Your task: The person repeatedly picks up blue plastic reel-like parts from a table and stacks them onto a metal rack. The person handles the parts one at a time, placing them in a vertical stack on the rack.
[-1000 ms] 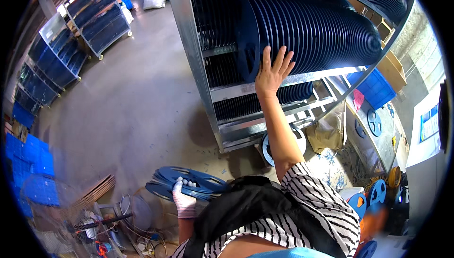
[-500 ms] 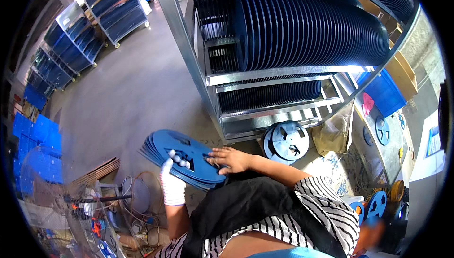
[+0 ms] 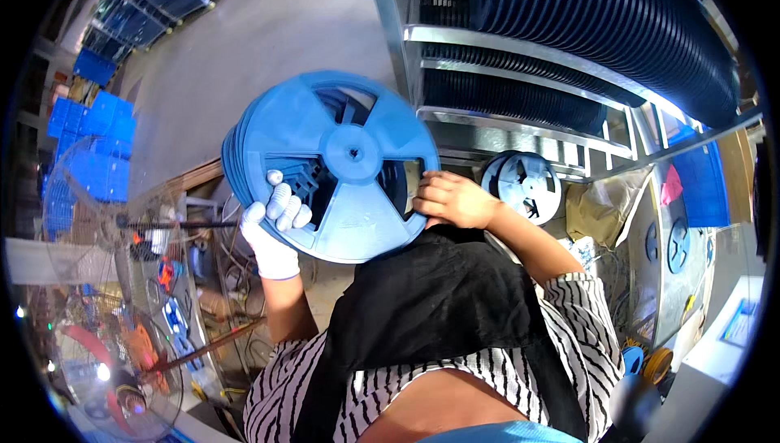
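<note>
Tilted up in front of my black apron is a stack of blue plastic reel discs [image 3: 355, 217], with wide cut-outs and a small hole at the hub. My left hand [image 3: 275, 228], in a white glove, grips the stack at its lower left, fingers hooked through a cut-out. On the right edge my bare right hand [image 3: 457, 199] has its fingers curled over the rim beside another cut-out, the thumb underneath. Behind the top disc, the edges of several more show at the left.
A metal rack [image 3: 508, 116] packed with rows of dark discs stands ahead to the right. Below it sit pale blue reels [image 3: 532, 190] near a brown paper bag [image 3: 601, 209]. At left are a caged fan [image 3: 123, 222] and blue crates [image 3: 96, 141]; a bench at right holds a blue reel [image 3: 679, 246].
The stack has come up and turned its face toward me. My right hand has shifted from the disc's face to its right rim. The view has swung, so the rack appears farther right.
</note>
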Demonstrator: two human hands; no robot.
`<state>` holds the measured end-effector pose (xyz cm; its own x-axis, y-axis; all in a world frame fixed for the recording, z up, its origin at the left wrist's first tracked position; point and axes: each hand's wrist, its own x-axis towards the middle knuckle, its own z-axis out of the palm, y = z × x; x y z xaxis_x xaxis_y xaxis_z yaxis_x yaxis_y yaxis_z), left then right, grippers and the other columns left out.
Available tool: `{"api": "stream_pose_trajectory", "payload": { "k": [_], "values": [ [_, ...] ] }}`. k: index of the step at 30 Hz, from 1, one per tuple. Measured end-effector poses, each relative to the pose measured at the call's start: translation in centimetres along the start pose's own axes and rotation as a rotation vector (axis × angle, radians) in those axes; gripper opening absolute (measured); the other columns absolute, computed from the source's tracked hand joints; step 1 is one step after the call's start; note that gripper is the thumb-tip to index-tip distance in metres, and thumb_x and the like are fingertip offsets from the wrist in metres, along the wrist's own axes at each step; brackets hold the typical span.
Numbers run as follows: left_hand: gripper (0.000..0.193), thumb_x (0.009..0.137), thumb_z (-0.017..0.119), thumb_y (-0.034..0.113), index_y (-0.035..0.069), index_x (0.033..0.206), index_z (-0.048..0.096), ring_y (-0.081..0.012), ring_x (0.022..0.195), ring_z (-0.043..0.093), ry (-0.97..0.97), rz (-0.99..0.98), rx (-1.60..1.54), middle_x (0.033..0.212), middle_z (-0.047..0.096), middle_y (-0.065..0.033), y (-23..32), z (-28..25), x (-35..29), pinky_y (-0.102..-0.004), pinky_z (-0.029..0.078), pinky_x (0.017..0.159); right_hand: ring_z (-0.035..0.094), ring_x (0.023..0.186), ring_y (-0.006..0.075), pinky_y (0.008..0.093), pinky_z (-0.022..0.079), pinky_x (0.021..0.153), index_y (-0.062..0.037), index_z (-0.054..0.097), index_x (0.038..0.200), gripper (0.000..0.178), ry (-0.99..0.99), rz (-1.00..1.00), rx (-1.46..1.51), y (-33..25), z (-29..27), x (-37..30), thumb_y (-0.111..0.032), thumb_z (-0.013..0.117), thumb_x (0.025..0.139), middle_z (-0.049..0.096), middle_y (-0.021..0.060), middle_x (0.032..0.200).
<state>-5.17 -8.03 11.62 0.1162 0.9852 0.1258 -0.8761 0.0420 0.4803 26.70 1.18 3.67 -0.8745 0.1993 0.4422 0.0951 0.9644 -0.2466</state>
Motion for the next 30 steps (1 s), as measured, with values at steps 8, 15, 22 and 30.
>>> {"api": "stream_pose_trajectory", "payload": {
  "k": [8, 15, 22, 30],
  "values": [
    [0.052, 0.079, 0.066, 0.02, 0.002, 0.123, 0.043, -0.022, 0.079, 0.059, 0.142, 0.079, 0.249, 0.092, 0.058, -0.0079, -0.5, -0.3, -1.4, -0.0391, 0.048, 0.073, 0.054, 0.103, 0.0221, 0.0404, 0.038, 0.104, -0.0099, 0.056, 0.106, 0.036, -0.019, -0.004, -0.266, -1.5, -5.8, -0.9, -0.029, 0.062, 0.077, 0.056, 0.0032, 0.098],
    [0.044, 0.084, 0.065, 0.019, 0.003, 0.122, 0.05, -0.0245, 0.086, 0.063, 0.212, 0.137, 0.158, 0.104, 0.062, -0.0118, -1.7, -3.6, -0.7, -0.0418, 0.052, 0.079, 0.054, 0.103, 0.0225, 0.0407, 0.038, 0.103, -0.0103, 0.057, 0.109, 0.04, -0.045, 0.014, -0.269, -1.5, -7.6, -0.8, -0.032, 0.061, 0.077, 0.057, 0.0036, 0.101],
    [0.042, 0.087, 0.062, 0.023, 0.0, 0.121, 0.05, -0.0215, 0.087, 0.06, 0.252, 0.168, 0.182, 0.104, 0.06, -0.0096, -2.5, -3.8, -0.7, -0.0379, 0.051, 0.074, 0.054, 0.103, 0.0241, 0.0399, 0.039, 0.101, -0.0096, 0.057, 0.109, 0.041, -0.078, 0.029, -0.249, -1.6, -7.4, -0.8, -0.032, 0.062, 0.075, 0.056, 0.0037, 0.098],
    [0.042, 0.089, 0.059, 0.023, -0.003, 0.122, 0.05, -0.0259, 0.091, 0.063, 0.23, 0.17, 0.059, 0.11, 0.06, -0.0166, -2.3, -5.2, -0.2, -0.0446, 0.053, 0.083, 0.054, 0.105, 0.0246, 0.0404, 0.04, 0.103, -0.0071, 0.059, 0.105, 0.042, -0.033, -0.02, -0.197, -2.6, -7.8, -0.7, -0.03, 0.066, 0.07, 0.057, 0.0033, 0.099]
  ]
}}
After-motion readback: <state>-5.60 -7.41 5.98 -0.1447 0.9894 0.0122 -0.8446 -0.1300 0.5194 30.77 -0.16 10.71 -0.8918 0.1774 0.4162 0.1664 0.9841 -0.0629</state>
